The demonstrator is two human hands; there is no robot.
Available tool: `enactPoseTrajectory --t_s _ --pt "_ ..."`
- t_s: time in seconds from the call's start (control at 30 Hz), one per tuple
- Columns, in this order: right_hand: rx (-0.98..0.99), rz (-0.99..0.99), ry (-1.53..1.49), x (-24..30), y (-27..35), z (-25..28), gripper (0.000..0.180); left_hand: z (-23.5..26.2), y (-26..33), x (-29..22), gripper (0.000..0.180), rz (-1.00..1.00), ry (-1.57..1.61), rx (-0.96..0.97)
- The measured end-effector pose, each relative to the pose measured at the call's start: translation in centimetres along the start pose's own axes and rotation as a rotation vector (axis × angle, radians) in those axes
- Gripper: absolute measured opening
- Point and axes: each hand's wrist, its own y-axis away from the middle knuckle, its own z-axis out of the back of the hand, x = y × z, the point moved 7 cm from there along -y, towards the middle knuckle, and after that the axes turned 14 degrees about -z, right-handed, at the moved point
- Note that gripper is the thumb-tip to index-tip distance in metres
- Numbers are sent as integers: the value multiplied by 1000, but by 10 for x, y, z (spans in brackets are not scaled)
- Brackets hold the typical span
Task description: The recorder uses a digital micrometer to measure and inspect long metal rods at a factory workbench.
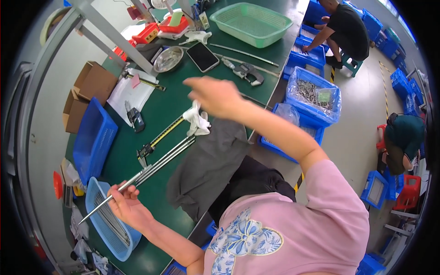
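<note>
My worry is with the slim metal rod (94, 211) pinched in my left hand (128, 208): smooth and long, it could twist or slide out if the pinch loosens, since I see only a few fingertips bearing on it. A swing of its length could also rap the loose metal rods (176, 154) lying up and to the right of those fingers and set them rolling, or jog the caliper (146, 150) just beyond them. The rod's near end sticks out down-left of my fingers, over the rim of the light-blue basket (133, 243), where a careless dip might catch it. My left thumb and fingertips are closed on the rod, the remaining fingers loosely curled, with no wide gap. My right hand (215, 96) is blurred above the green table (183, 87); I can't tell how far apart its fingers are, or whether they touch the white cloth (198, 120) just below them. If they do, a quick pull could drag the cloth against the caliper's beam or the rod ends beside it. The dark grey cloth (208, 169) lies farther below those right fingers, toward my lap.
</note>
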Motion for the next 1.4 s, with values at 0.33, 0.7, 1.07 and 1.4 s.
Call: enactPoseTrajectory --t_s 0.33,0.7,1.07,1.4 --pt "232 -421 682 -132 -52 52 34 2 9 5 22 16 161 -47" --pt "104 -9 782 -86 -17 63 36 -12 12 -17 16 -49 430 29" --pt "217 -691 -408 -106 -17 66 36 0 20 -19 16 3 489 4" --pt "1224 -565 -1652 109 91 -1 47 -31 42 -16 17 174 486 89"
